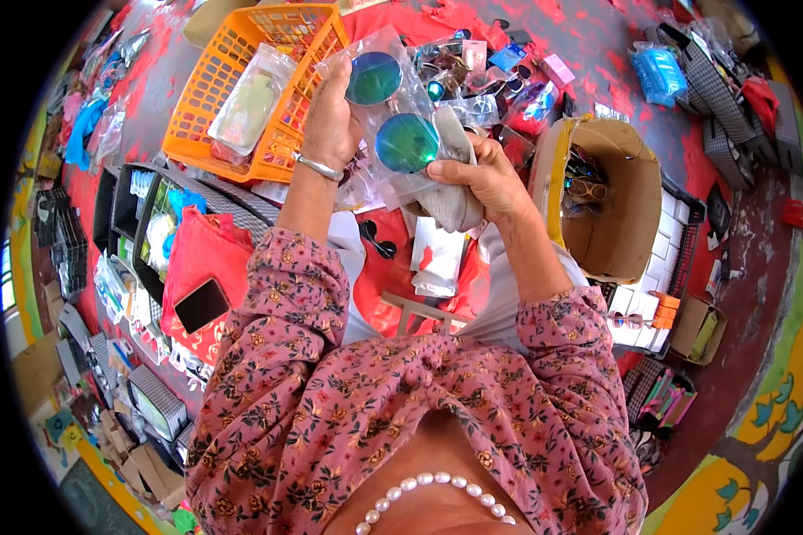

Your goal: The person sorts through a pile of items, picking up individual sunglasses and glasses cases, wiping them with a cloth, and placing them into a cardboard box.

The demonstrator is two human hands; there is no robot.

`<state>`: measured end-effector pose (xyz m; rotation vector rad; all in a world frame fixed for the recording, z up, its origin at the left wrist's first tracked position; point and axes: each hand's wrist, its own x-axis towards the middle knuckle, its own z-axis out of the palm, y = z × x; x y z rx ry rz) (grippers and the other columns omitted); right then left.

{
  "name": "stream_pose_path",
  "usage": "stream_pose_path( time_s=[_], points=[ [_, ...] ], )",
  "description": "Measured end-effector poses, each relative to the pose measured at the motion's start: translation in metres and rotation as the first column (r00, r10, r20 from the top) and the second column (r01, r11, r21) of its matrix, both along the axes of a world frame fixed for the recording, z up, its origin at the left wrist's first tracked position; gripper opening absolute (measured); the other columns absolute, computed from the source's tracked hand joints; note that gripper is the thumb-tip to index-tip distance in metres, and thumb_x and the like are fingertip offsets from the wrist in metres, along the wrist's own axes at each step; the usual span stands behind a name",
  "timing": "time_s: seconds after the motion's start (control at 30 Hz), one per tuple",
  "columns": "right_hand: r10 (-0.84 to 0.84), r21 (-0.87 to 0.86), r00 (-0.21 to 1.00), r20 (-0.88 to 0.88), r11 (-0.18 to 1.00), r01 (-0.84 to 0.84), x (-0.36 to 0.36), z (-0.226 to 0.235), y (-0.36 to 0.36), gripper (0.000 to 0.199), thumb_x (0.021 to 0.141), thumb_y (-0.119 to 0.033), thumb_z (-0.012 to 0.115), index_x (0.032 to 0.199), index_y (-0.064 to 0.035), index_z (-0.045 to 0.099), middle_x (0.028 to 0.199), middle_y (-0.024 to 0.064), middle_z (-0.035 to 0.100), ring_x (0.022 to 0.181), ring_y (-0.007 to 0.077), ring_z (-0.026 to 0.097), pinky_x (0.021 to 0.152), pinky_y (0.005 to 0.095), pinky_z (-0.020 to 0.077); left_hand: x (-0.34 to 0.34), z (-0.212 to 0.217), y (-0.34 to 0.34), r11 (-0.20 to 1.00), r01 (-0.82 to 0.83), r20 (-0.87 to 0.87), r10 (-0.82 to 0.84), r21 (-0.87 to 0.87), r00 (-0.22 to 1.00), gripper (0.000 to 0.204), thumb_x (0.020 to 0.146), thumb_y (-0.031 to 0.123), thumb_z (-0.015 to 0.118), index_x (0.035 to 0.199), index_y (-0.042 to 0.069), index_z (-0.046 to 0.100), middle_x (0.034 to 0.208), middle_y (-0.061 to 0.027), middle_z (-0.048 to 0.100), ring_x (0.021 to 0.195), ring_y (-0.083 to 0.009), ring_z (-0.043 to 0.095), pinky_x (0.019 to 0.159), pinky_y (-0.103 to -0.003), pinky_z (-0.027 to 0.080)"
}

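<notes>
A pair of sunglasses (407, 143) with large round blue-green mirrored lenses is held up before me, with clear plastic film around it. My left hand (332, 125) is closed on its left side, gripping the plastic edge. My right hand (492, 183) presses its thumb at the rim of the lower lens. Bunched in that same hand is a greyish-white cloth (455, 205), beside and partly behind the lens. The fingers under the cloth are hidden. Just beyond lies a heap of sunglasses and small packets (486, 80).
An orange basket (201, 98) with a clear-wrapped packet stands at far left. At right, an open cardboard box (553, 178) contains some glasses. A phone (202, 306) rests on a red bag (205, 245). Dark sunglasses (377, 239) and a white packet (435, 259) lie between my legs.
</notes>
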<state>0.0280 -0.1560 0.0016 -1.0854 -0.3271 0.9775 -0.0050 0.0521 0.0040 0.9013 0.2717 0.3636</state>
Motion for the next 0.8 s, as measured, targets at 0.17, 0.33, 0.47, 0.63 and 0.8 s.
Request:
stream_pose_path(
  time_s=[0.17, 0.33, 0.47, 0.63, 0.8],
  points=[
    [-0.066, -0.027, 0.997, 0.034, 0.997, 0.067, 0.0, 0.002, -0.001, 0.023, 0.071, -0.002, 0.066, 0.094, -0.0025, 0.063, 0.083, 0.0025, 0.063, 0.075, 0.0096, 0.058, 0.071, 0.0246, 0.0462, -0.003, 0.026, -0.015, 0.983, 0.139, 0.154, -0.121, -0.116, 0.981, 0.043, 0.092, 0.04, 0.036, 0.117, 0.006, 0.045, 0.104, -0.0087, 0.058, 0.094, -0.0196, 0.057, 0.083, -0.036, 0.047],
    [-0.151, -0.005, 0.985, 0.084, 0.988, 0.152, 0.004, 0.003, 0.001, 0.021, 0.072, -0.002, 0.065, 0.093, -0.0032, 0.063, 0.082, 0.0009, 0.063, 0.075, 0.0092, 0.056, 0.072, 0.0253, 0.0451, -0.005, 0.022, -0.013, 0.93, 0.358, 0.215, -0.334, -0.082, 0.918, 0.05, 0.089, 0.037, 0.045, 0.125, 0.003, 0.035, 0.123, -0.0068, 0.046, 0.111, -0.0181, 0.047, 0.092, -0.035, 0.04],
    [-0.22, -0.044, 0.763, 0.607, 0.95, 0.309, 0.012, -0.001, 0.006, 0.023, 0.069, -0.006, 0.067, 0.092, -0.0068, 0.064, 0.079, 0.004, 0.059, 0.07, 0.0156, 0.056, 0.069, 0.0256, 0.0449, -0.003, 0.02, -0.016, 0.968, 0.237, 0.028, -0.24, 0.083, 0.97, 0.05, 0.088, 0.029, 0.051, 0.128, 0.006, 0.033, 0.121, -0.0074, 0.046, 0.109, -0.0159, 0.046, 0.092, -0.032, 0.039],
    [0.041, -0.039, 0.011, 0.999, 0.804, 0.594, -0.007, 0.004, 0.022, 0.028, 0.066, -0.013, 0.065, 0.093, -0.0116, 0.061, 0.077, 0.0068, 0.049, 0.066, 0.0197, 0.056, 0.052, 0.0313, 0.046, -0.003, 0.014, -0.027, 0.967, 0.156, -0.027, -0.153, 0.201, 0.988, 0.056, 0.089, 0.025, 0.048, 0.134, 0.015, 0.017, 0.126, -0.0112, 0.04, 0.105, -0.0195, 0.049, 0.086, -0.036, 0.045],
    [0.066, -0.019, -0.08, 0.995, 0.873, 0.488, -0.028, 0.01, 0.035, 0.031, 0.063, -0.018, 0.066, 0.092, -0.0108, 0.059, 0.074, 0.0071, 0.048, 0.065, 0.0206, 0.055, 0.048, 0.0308, 0.0456, -0.002, 0.004, -0.027, 0.99, 0.118, -0.029, -0.116, 0.079, 0.993, 0.043, 0.092, 0.027, 0.041, 0.129, 0.01, 0.026, 0.108, -0.0148, 0.053, 0.083, -0.0179, 0.056, 0.069, -0.031, 0.052]
  ],
)
